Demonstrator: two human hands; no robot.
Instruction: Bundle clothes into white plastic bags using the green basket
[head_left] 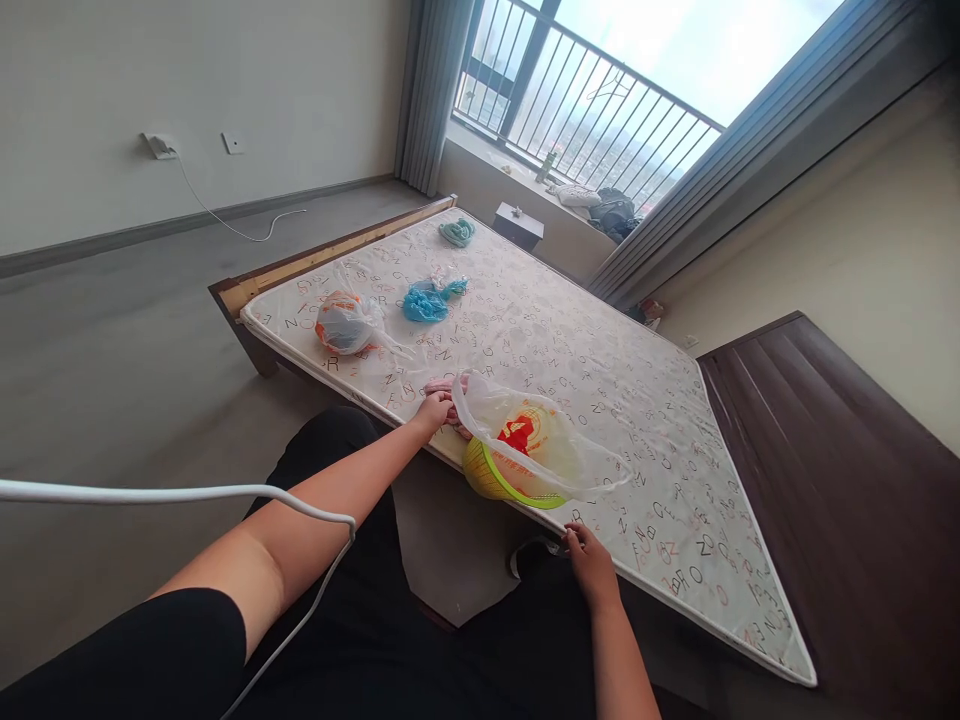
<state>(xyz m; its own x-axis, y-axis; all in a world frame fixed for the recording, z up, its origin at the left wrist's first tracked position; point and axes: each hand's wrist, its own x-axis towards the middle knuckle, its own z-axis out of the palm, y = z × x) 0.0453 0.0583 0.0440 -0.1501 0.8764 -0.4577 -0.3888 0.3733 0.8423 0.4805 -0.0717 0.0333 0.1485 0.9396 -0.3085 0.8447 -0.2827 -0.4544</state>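
My left hand (437,411) is closed at the front edge of the mattress, against a pink item (444,384) that looks like a folded bag or cloth. What its fingers grip is partly hidden. Just right of it sits a yellow-green plastic basket (486,474) with open mesh sides, tilted at the mattress edge. A clear plastic bag (559,455) with red and orange print lies in and over the basket, its handles spread out. My right hand (590,562) is at the mattress edge below the basket, fingers curled together; anything between them is too small to make out.
On the letter-patterned mattress (675,500) lie a knotted clear bag with orange print (345,322), a blue bag (427,300) and a green bag (457,232). A white cable (187,492) crosses in front of my left arm. The dark headboard (840,480) stands at right.
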